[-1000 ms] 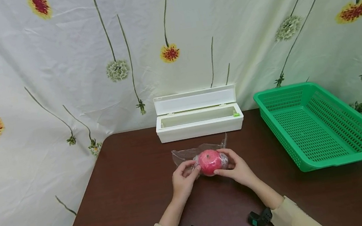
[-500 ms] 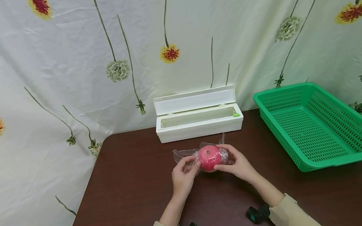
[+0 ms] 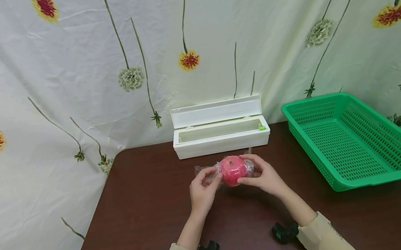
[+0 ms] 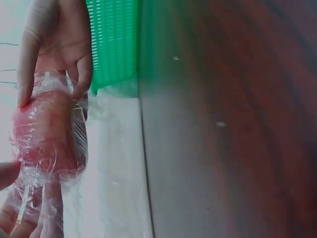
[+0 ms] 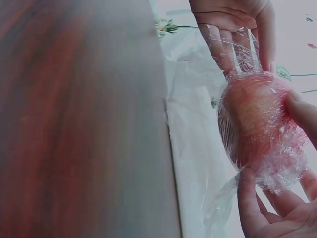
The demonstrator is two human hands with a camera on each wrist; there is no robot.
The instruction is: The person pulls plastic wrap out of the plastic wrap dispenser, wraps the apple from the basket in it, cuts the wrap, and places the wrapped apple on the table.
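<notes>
A red apple (image 3: 233, 170) wrapped in clear plastic film is held between both hands over the table, its stem end facing the head camera. At its left, my left hand (image 3: 203, 191) pinches the gathered film (image 3: 207, 173) between thumb and fingers, thumb at the apple's edge. From the right, my right hand (image 3: 263, 178) grips the apple's side, thumb low and index finger on top. In the right wrist view the film (image 5: 280, 171) is bunched at the right end of the apple (image 5: 255, 119). Film also stretches over the left hand's fingers (image 5: 233, 54) there.
Behind the hands stands a long white box (image 3: 222, 144) with its lid (image 3: 216, 112) raised and a small green piece (image 3: 262, 127) at its right. A green perforated basket (image 3: 347, 183) sits at the right of the dark brown table (image 3: 139, 236). A flowered cloth (image 3: 90, 55) hangs behind.
Both hands have raised the apple slightly, away from the person, and tilted it a little. The loose film behind it shows less than before. Box and basket have not moved.
</notes>
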